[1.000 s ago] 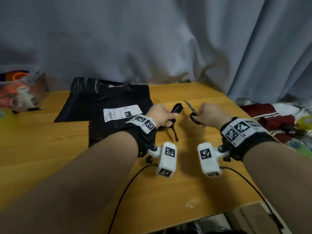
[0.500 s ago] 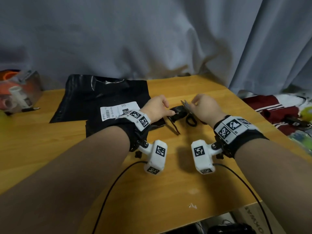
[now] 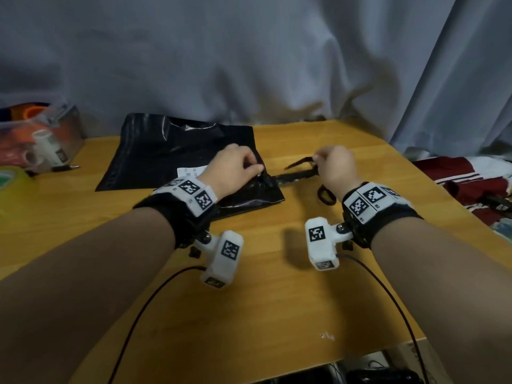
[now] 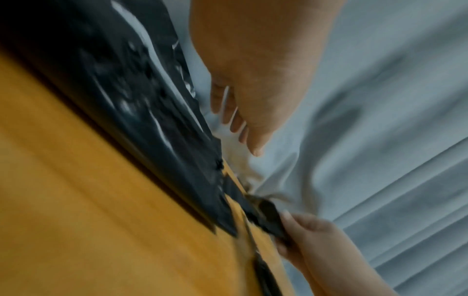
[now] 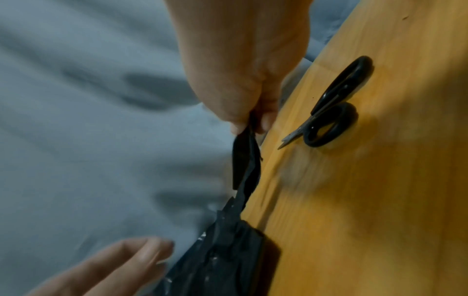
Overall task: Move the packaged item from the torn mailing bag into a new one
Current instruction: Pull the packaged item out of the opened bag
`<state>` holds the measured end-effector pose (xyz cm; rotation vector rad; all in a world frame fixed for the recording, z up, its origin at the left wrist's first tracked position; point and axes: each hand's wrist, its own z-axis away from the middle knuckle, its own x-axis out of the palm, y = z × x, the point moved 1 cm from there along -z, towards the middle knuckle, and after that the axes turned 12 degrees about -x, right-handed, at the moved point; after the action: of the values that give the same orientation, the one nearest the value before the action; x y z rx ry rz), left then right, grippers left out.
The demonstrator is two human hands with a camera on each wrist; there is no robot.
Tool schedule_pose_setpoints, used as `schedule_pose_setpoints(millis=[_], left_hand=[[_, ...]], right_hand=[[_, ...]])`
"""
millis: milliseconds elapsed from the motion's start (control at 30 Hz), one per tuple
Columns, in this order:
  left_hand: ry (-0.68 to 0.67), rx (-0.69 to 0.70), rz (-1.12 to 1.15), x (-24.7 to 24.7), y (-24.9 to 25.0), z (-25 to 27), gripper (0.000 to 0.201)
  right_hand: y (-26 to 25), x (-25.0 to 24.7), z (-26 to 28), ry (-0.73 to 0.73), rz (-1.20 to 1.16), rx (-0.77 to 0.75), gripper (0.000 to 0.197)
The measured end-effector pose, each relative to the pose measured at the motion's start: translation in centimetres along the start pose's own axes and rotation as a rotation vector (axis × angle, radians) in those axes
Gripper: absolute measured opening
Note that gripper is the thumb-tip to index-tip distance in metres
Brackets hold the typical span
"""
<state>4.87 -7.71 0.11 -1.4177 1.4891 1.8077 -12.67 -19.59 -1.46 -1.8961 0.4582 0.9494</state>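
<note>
A black mailing bag with a white label lies on the wooden table, overlapping a second black bag behind it. My left hand rests over the labelled bag's right end, fingers fairly straight in the wrist views. My right hand pinches a narrow black strip that stretches from that bag's corner to my fingers. The packaged item stays hidden.
Black-handled scissors lie on the table just below my right hand. A clear box of orange things, a pen and a tape roll sit far left. A grey curtain hangs behind; red-white cloth lies past the right edge.
My right hand has laid the scissors on the table and taken the black strip. My left hand has let go of the strip and moved onto the bag's end.
</note>
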Motion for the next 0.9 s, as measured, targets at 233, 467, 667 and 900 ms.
schedule_pose_setpoints(millis=[233,467,667,900], left_hand=[[-0.39,-0.037,-0.572,0.1,-5.3,0.9,0.08],[-0.503,0.034,-0.501,-0.3,-7.0,3.3,0.061],[-0.478,0.048,-0.101,-3.0,-8.6,6.6,0.035],[-0.292,-0.163,-0.324,-1.8,-11.1,8.9,0.077]], right_hand=[[0.2,1.3,-0.6,-0.089,0.272,0.041,0.048],[-5.6,3.0,0.6,-0.154,0.076,-0.365,0.039],[-9.7,5.4,3.5,-0.455,0.056,-0.463,0.047],[-9.7,6.8,6.4,-0.655,-0.045,-0.378,0.055]])
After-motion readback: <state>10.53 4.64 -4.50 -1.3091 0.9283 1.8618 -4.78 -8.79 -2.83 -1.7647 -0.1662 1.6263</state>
